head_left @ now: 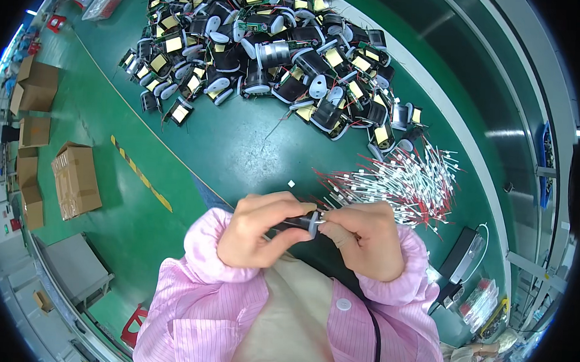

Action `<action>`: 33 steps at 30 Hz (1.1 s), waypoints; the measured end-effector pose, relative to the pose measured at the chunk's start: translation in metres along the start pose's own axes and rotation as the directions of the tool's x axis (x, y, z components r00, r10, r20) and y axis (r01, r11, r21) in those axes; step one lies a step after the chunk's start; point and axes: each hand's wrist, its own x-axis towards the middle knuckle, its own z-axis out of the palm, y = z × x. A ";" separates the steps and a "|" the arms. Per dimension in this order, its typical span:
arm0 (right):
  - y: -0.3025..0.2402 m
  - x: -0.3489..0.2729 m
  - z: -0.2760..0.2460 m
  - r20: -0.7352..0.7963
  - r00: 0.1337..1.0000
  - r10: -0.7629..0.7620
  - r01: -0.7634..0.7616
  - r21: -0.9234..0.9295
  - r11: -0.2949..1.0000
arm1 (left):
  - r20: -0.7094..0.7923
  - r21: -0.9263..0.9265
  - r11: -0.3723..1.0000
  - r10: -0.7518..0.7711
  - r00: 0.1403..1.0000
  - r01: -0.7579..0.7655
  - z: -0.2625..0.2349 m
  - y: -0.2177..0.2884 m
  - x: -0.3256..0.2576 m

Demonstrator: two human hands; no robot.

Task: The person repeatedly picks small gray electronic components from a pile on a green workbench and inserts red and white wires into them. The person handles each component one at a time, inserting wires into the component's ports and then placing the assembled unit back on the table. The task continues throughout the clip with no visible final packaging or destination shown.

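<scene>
Close in front of my body, my left hand (252,226) is closed round a small black housing (293,226) with a grey rim, turned toward the right. My right hand (370,239) pinches a small whitish piece (321,217) against the rim end; the fingers hide most of it. A heap of red and white wire leads with white connectors (403,183) lies just beyond my right hand. Farther off, a large pile of similar black housings (308,62) with grey rims, yellow pads and green boards covers the far part of the green table (240,137).
A tiny white piece (291,183) lies on the table beyond my hands. On the right are a black box-shaped device (461,253) with a white cable and clear plastic bags (480,304). Cardboard boxes (76,181) and a grey cart (78,265) stand on the floor at left.
</scene>
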 end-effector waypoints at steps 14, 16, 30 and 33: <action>0.050 -0.006 -0.081 -0.563 0.680 0.469 -0.054 0.600 0.798 | -0.554 0.780 0.498 0.271 0.787 0.377 -0.066 -0.064 0.022; 0.044 -0.007 -0.082 -0.643 0.661 0.387 0.043 0.547 0.836 | -0.596 0.787 0.397 0.287 0.750 0.473 -0.084 -0.082 0.018; 0.039 -0.009 0.023 0.127 0.987 0.095 0.033 -0.748 0.663 | -0.462 0.663 0.636 -0.069 0.884 0.395 -0.055 -0.051 0.005; 0.044 -0.006 0.017 0.063 0.998 0.019 0.025 -0.639 0.769 | -0.337 0.235 0.945 -0.139 0.931 0.226 -0.048 -0.048 -0.001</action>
